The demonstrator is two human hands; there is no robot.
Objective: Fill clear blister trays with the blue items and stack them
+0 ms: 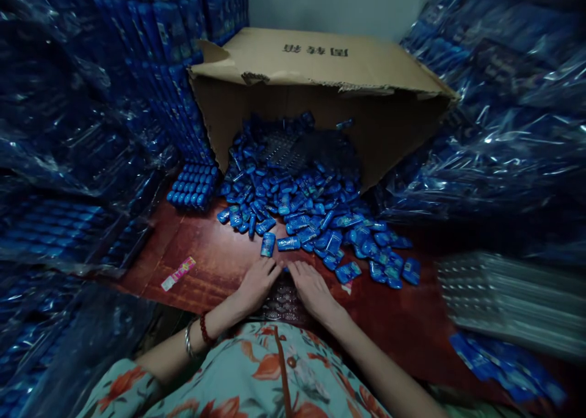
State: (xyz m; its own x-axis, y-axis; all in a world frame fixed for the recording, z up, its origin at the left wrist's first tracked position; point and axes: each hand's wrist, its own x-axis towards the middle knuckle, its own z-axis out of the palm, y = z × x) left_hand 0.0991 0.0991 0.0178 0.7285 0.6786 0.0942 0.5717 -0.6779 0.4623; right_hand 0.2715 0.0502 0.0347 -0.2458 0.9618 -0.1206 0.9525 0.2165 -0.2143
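Observation:
A clear plastic tray with rows of small hollows lies at the table's front edge, against my body. Over its far end, my left hand and my right hand come close together, fingers bent inward. Between the fingertips shows a sliver of a blue packet; most of it is hidden under the fingers. Just beyond my hands lie two loose blue packets, one upright packet and one lying sideways. Behind them spreads a large pile of blue packets.
A cardboard box on its side spills the pile onto the red-brown table. A filled blue tray stands left of it. Stacked clear trays and flat blue wrappers are at right. A pink strip lies left. Wrapped stacks flank both sides.

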